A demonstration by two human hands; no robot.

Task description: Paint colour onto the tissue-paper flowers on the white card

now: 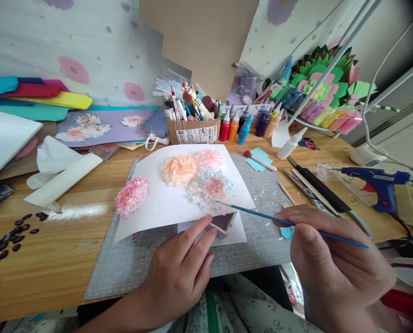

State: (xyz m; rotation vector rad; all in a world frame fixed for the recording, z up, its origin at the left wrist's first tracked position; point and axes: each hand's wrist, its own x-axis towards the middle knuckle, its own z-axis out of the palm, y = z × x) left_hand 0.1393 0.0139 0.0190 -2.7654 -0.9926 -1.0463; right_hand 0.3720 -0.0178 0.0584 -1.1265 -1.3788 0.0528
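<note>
My right hand holds a thin blue paintbrush between thumb and fingers. The brush tip is at the lower edge of a white ruffled flower with a pinkish middle and blue-tipped petals. That flower is on a curved white sheet, along with an orange-yellow flower, a pale pink flower and a deeper pink one. My left hand rests at the sheet's front edge, fingers stretched out and slightly apart; its thumb is hidden. Under the sheet, a small box-like support partly shows.
A grey cutting mat lies beneath. Behind stand a cardboard pen box and several paint bottles. To the right are a white-handled brush, scissors, a black-handled knife and a blue glue gun. Dark beans lie left.
</note>
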